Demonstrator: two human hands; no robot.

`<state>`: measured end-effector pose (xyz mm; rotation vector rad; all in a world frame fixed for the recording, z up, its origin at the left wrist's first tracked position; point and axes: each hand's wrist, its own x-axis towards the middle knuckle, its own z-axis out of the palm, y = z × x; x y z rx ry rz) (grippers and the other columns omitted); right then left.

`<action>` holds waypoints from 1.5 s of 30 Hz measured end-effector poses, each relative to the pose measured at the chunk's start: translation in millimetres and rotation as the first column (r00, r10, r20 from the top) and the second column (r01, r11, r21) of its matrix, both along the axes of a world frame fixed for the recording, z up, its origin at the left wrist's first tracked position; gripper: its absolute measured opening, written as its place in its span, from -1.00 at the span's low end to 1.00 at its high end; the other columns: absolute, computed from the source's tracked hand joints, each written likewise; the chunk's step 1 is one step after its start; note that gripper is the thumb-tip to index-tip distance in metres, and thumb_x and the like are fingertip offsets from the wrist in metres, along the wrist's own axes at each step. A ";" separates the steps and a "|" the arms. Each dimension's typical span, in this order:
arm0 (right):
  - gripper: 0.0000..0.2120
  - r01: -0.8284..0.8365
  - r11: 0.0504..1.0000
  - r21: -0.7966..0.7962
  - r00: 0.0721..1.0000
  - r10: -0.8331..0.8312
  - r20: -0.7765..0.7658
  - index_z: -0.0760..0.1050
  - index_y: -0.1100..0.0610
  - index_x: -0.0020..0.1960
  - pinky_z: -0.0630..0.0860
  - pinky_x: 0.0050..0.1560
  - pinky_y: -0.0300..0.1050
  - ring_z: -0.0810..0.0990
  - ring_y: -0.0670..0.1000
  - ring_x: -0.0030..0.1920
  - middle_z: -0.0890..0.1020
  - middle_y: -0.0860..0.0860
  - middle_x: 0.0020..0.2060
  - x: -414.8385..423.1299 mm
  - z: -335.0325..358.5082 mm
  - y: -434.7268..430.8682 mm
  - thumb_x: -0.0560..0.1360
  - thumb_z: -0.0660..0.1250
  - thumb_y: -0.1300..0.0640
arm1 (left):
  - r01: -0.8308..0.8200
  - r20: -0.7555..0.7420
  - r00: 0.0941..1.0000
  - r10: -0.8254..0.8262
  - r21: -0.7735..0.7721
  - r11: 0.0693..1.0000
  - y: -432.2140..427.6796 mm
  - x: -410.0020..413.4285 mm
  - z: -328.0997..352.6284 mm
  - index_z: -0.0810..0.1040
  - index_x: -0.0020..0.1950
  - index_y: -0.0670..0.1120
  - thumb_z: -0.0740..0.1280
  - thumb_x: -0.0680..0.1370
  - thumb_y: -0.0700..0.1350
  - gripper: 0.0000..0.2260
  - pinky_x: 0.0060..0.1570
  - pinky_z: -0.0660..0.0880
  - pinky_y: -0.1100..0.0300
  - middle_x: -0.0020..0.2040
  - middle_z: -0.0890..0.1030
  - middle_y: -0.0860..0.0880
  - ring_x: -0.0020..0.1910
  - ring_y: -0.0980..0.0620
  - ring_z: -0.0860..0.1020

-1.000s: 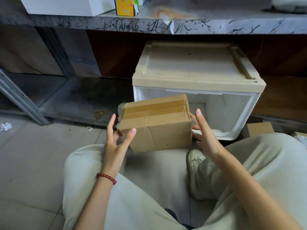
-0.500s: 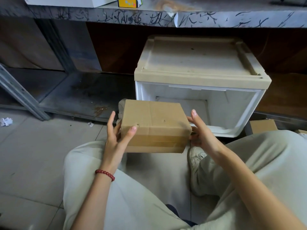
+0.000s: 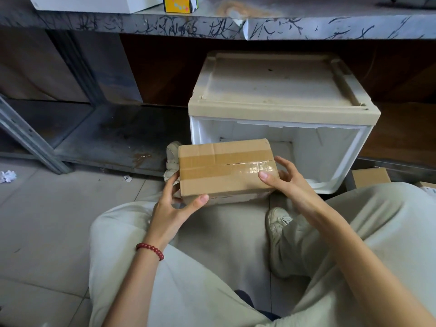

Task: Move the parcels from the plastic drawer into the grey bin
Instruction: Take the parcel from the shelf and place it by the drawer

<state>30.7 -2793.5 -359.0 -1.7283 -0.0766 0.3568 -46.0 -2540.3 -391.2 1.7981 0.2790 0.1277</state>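
Turned over since a moment ago, the cardboard parcel now shows its taped face up, level above the lap, just in front of the plastic drawer. The left hand has its grip on the near-left corner. The right hand has its grip on the right end. What shows of the drawer looks emptied. The grey bin is out of view, so it must be found first. A second cardboard box lies behind the right knee.

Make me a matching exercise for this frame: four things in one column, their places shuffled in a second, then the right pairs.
1. brown taped cardboard parcel
2. red bead bracelet
3. yellow printed box
4. crumpled white paper

A. on the grey shelf top
B. on the floor tiles, far left
C. held between left hand and right hand
D. around the left wrist

Pairs: 1-C, 2-D, 3-A, 4-B
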 end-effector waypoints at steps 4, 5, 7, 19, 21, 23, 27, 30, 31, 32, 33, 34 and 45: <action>-0.06 -0.018 1.000 0.001 0.997 0.017 0.074 0.24 -0.15 0.42 0.45 0.16 -0.25 0.53 -0.20 0.21 0.54 -0.19 0.23 -2.2 -6.6 1.4 0.13 0.55 -0.22 | -0.006 -0.006 1.000 0.007 0.096 0.995 4.3 0.7 -5.5 0.30 0.40 0.27 0.41 0.14 0.47 -0.14 0.29 0.40 0.06 0.30 0.50 0.15 0.30 0.14 0.44; -0.10 -0.019 1.000 -0.009 0.994 0.020 0.104 0.26 -0.20 0.40 0.47 0.17 -0.23 0.52 -0.22 0.21 0.53 -0.22 0.23 -2.5 -7.6 1.4 0.14 0.56 -0.22 | -0.018 0.001 1.000 0.018 0.112 0.994 4.1 1.1 -6.0 0.30 0.39 0.28 0.40 0.13 0.49 -0.14 0.30 0.40 0.02 0.32 0.48 0.13 0.31 0.12 0.42; -0.19 -0.009 0.999 -0.035 0.982 0.015 0.190 0.28 -0.23 0.39 0.49 0.12 -0.24 0.53 -0.23 0.18 0.53 -0.25 0.22 -4.0 -6.7 2.3 0.22 0.57 -0.17 | -0.056 0.037 0.998 0.053 0.107 0.993 3.8 3.3 -5.8 0.35 0.35 0.28 0.41 0.15 0.50 -0.18 0.28 0.44 -0.05 0.30 0.49 0.11 0.30 0.09 0.44; -0.30 0.474 0.880 0.002 0.762 -0.412 0.499 0.26 -0.07 0.46 0.41 -0.19 -0.46 0.53 -0.27 -0.02 0.52 -0.11 0.18 -2.0 75.2 -42.1 0.39 0.33 -0.27 | 0.048 0.354 0.932 -0.077 0.089 0.995 -59.0 56.7 75.4 0.36 0.30 0.14 0.43 0.29 0.28 -0.37 0.12 0.54 0.17 0.21 0.56 0.16 0.21 0.16 0.52; -0.35 0.524 0.851 0.029 0.720 -0.461 0.518 0.30 -0.08 0.41 0.42 -0.15 -0.50 0.51 -0.28 0.04 0.53 -0.13 0.20 -8.5 90.4 -60.8 0.40 0.35 -0.27 | 0.098 0.405 0.904 -0.135 0.111 0.989 -82.9 69.6 99.2 0.38 0.32 0.12 0.41 0.30 0.27 -0.36 0.06 0.52 0.33 0.18 0.56 0.22 0.17 0.26 0.52; -0.36 0.580 0.812 0.067 0.674 -0.525 0.520 0.31 -0.07 0.40 0.47 -0.08 -0.43 0.52 -0.23 0.10 0.52 -0.14 0.22 -19.1 103.7 -83.0 0.41 0.37 -0.29 | 0.144 0.448 0.873 -0.191 0.136 0.980 -109.6 77.9 121.2 0.40 0.32 0.12 0.43 0.33 0.23 -0.41 0.06 0.50 0.34 0.15 0.58 0.25 0.12 0.31 0.53; -0.46 0.700 0.701 0.138 0.568 -0.663 0.488 0.29 0.00 0.42 0.48 -0.27 -0.47 0.50 -0.30 0.00 0.50 -0.13 0.18 -49.8 119.9 -134.2 0.52 0.33 -0.12 | 0.273 0.466 0.810 -0.357 0.239 0.932 -169.2 85.3 147.2 0.39 0.36 0.13 0.46 0.38 0.20 -0.42 0.05 0.41 0.42 0.16 0.56 0.22 0.14 0.26 0.51; -0.44 0.782 0.609 0.133 0.500 -0.741 0.449 0.28 0.01 0.43 0.49 -0.30 -0.44 0.52 -0.25 0.01 0.51 -0.08 0.22 -74.9 118.1 -179.0 0.51 0.32 -0.14 | 0.374 0.449 0.757 -0.475 0.299 0.878 -220.0 84.5 150.2 0.36 0.41 0.12 0.45 0.41 0.18 -0.39 0.05 0.36 0.47 0.18 0.53 0.21 0.16 0.25 0.46; -0.44 0.805 0.578 0.130 0.479 -0.764 0.432 0.28 0.00 0.44 0.49 -0.31 -0.44 0.53 -0.22 0.01 0.51 -0.08 0.23 -84.9 115.6 -193.6 0.51 0.31 -0.15 | 0.410 0.441 0.737 -0.513 0.312 0.857 -237.5 83.0 147.9 0.35 0.42 0.13 0.45 0.39 0.22 -0.36 0.09 0.38 0.39 0.20 0.52 0.19 0.18 0.24 0.44; -0.43 0.829 0.545 0.123 0.455 -0.787 0.416 0.29 -0.02 0.45 0.48 -0.29 -0.42 0.54 -0.19 0.03 0.51 -0.07 0.24 -94.9 112.9 -208.0 0.51 0.31 -0.17 | 0.450 0.428 0.717 -0.550 0.318 0.834 -255.2 81.1 145.7 0.33 0.43 0.14 0.44 0.36 0.26 -0.32 0.13 0.39 0.30 0.23 0.52 0.18 0.19 0.23 0.43; -0.43 0.854 0.508 0.109 0.430 -0.809 0.400 0.29 -0.03 0.45 0.46 -0.24 -0.39 0.54 -0.14 0.06 0.51 -0.07 0.25 -104.6 110.2 -221.8 0.51 0.30 -0.19 | 0.490 0.408 0.702 -0.584 0.320 0.811 -273.4 79.9 143.8 0.32 0.44 0.15 0.44 0.33 0.30 -0.28 0.15 0.39 0.25 0.25 0.50 0.16 0.19 0.22 0.42; -0.43 0.876 0.474 0.092 0.408 -0.828 0.385 0.30 -0.05 0.45 0.43 -0.17 -0.36 0.53 -0.10 0.09 0.51 -0.06 0.27 -113.8 105.8 -235.5 0.51 0.29 -0.21 | 0.521 0.389 0.687 -0.614 0.326 0.789 -291.1 79.7 142.2 0.31 0.44 0.17 0.42 0.31 0.33 -0.26 0.17 0.40 0.21 0.27 0.49 0.15 0.19 0.21 0.41; -0.16 0.961 0.273 0.034 0.264 -0.949 0.171 0.06 -0.32 0.47 0.53 0.17 0.15 0.52 0.06 0.26 0.50 0.04 0.33 -170.3 34.8 -317.5 0.31 0.37 -0.39 | 0.695 0.271 0.584 -0.765 0.318 0.644 -429.8 85.3 91.8 0.35 0.37 0.08 0.46 0.44 0.09 -0.45 0.23 0.38 0.22 0.31 0.46 0.06 0.25 0.15 0.39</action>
